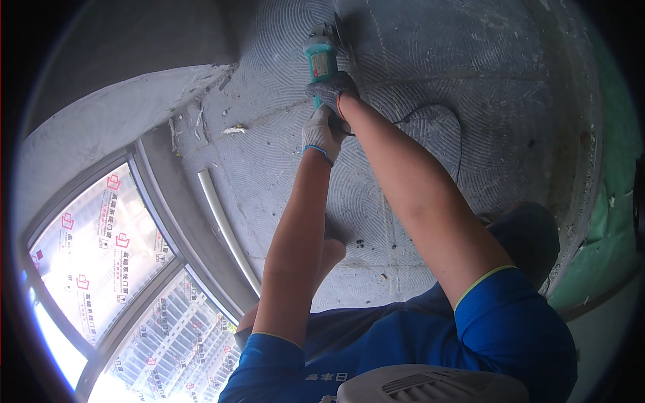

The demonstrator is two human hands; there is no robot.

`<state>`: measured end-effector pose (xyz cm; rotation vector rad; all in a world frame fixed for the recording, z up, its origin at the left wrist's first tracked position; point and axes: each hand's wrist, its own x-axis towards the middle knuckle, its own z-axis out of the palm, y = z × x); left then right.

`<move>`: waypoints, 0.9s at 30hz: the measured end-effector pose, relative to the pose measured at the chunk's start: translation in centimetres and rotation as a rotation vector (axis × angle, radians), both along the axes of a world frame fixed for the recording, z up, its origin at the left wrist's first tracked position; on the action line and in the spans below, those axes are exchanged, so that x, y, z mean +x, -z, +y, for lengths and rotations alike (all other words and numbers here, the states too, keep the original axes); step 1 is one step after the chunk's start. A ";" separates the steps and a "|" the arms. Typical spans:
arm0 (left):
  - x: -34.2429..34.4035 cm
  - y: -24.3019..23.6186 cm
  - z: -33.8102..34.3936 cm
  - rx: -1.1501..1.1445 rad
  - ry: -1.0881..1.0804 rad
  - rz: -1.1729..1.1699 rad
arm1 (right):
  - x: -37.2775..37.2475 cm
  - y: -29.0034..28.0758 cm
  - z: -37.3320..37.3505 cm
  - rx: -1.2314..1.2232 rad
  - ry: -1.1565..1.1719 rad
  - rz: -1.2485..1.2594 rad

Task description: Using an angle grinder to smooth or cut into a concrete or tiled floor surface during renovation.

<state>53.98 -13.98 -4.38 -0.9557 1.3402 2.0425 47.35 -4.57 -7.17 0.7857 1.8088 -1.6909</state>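
Both of my hands grip a teal angle grinder (321,62), stretched out far ahead of me. My right hand (334,87), in a dark grey glove, wraps round its body. Closer to me, my left hand (322,131) wears a whitish glove and is closed round the rear end. The grinder's dark disc (338,30) stands edge-on at the right of its head, close to a grey comb-grooved surface (430,54). Whether the disc touches that surface, I cannot tell. From the rear, a black cord (461,138) loops out to the right.
A long white strip (227,225) lies left of my left forearm, beside a film-covered window (107,242). A pale scrap (234,129) and small debris dot the grooved surface. Green sheeting (615,174) covers the right side. A white vented device (433,388) sits below my chest.
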 end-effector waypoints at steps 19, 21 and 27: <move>2.3 0.8 -0.1 -0.013 -0.013 0.028 | 2.1 0.8 0.2 -0.013 -0.031 0.006; 2.4 0.8 -0.3 -0.004 -0.019 0.030 | 2.2 0.8 0.0 -0.017 -0.031 0.011; 2.6 0.8 -0.1 -0.036 -0.034 0.014 | 2.5 0.9 0.1 -0.030 -0.016 0.030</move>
